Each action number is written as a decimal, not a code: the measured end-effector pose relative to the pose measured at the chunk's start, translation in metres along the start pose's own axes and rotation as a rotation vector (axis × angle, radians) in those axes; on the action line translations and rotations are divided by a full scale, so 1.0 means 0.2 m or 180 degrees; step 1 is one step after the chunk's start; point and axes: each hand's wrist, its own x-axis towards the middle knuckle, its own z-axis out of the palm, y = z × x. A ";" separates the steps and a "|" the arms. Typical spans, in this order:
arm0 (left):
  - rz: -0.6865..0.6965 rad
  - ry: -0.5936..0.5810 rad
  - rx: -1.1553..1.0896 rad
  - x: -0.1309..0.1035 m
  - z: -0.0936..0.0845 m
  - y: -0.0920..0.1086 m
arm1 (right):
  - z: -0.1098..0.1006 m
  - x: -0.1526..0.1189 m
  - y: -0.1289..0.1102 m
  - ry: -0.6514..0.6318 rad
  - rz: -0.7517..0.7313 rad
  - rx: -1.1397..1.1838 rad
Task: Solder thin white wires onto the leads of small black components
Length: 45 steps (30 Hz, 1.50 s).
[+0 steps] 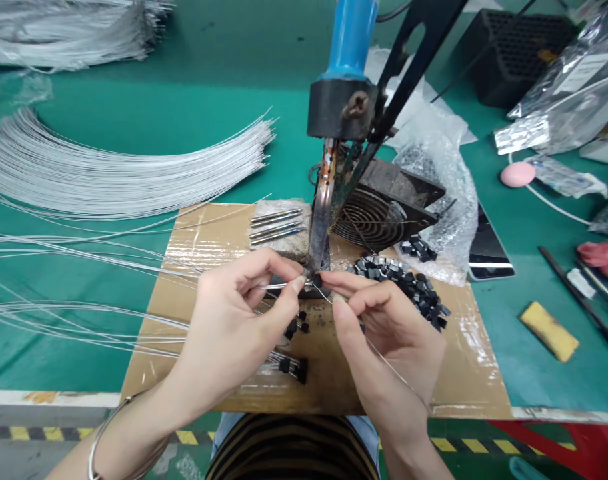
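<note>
Under the tip of a blue-handled soldering iron [327,200], my left hand [244,320] pinches a thin white wire [279,287] between thumb and forefinger. A small black connector [316,280] sits at the wire's end, just below the iron tip. My right hand [389,333] is closed on a thin solder strand [391,367], which trails down across the palm. Its fingertips are close beside the connector; whether they touch it is unclear. Below the hands, wires with black ends [294,368] lie on brown cardboard [464,360].
Long white wires [149,180] lie at the left. Metal rods [277,227] rest on a pad behind my left hand. Right of the iron are a black fan [374,213], a pile of black connectors [414,287] and bubble wrap [439,180]. A yellow sponge [549,331] lies further right.
</note>
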 end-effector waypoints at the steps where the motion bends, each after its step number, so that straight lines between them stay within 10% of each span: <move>1: 0.0004 0.0003 0.0000 0.00 0.00 0.00 | 0.00 0.00 0.00 0.0011 -0.0013 -0.0006; 45: 0.0110 0.0009 0.0034 0.00 0.00 0.00 | 0.01 -0.01 0.04 0.0113 -0.0285 -0.0118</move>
